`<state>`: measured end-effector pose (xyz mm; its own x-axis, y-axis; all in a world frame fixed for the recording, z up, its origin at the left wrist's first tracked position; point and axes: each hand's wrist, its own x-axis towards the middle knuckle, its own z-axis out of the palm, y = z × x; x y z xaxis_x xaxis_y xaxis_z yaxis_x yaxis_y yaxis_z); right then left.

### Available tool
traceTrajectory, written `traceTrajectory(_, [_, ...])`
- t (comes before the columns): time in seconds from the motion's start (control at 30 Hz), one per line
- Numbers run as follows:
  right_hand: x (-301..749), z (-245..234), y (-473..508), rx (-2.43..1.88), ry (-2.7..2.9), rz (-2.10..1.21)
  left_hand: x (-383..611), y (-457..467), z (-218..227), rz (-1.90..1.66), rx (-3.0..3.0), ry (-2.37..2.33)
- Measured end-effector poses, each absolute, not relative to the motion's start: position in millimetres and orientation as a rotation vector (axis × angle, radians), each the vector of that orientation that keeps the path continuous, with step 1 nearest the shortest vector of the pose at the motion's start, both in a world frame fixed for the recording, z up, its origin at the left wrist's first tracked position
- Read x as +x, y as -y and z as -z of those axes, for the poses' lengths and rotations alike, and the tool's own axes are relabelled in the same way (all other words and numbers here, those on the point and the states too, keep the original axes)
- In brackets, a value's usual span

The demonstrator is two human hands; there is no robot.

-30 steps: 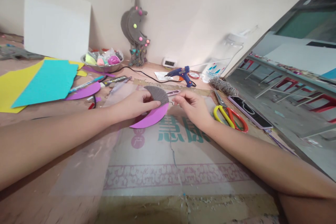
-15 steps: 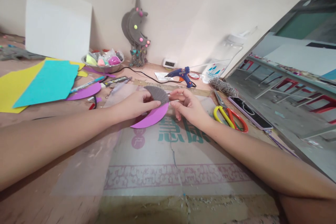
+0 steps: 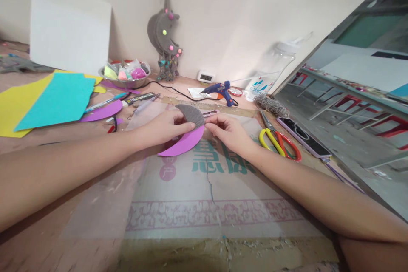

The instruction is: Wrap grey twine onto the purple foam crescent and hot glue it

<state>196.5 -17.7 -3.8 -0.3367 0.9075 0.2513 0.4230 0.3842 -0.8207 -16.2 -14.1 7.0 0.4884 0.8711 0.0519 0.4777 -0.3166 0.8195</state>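
A purple crescent cutout (image 3: 183, 143) is partly covered by tight rows of grey yarn (image 3: 191, 115) at its upper end. My left hand (image 3: 168, 126) grips it, thumb on top at the yarn's edge and the other fingers behind. At the crescent's right edge, my right hand (image 3: 228, 131) has its thumb and forefinger pinched together, close against the yarn rows. Whatever lies between those fingertips is too small to make out. Just behind them shows a slim, pale-edged tool (image 3: 211, 113), partly hidden.
Scissors (image 3: 276, 140) and a phone (image 3: 304, 137) lie at the right, near a grey yarn bundle (image 3: 270, 105). Behind are a blue glue gun (image 3: 219, 91) and a clear bottle (image 3: 270, 66). Coloured sheets (image 3: 59, 102) and a metal bowl (image 3: 126, 80) occupy the left.
My right hand's fingers have drawn together and lowered from a looser, spread pose, uncovering the slim tool behind. My left hand and the crescent have barely moved.
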Motion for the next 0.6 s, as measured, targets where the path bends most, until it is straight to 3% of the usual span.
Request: traceTrajectory(0.6, [196.7,0.7,21.4,-1.149,1.924,-0.747,-16.3,12.1,-7.1,-0.604,2.044,-1.114])
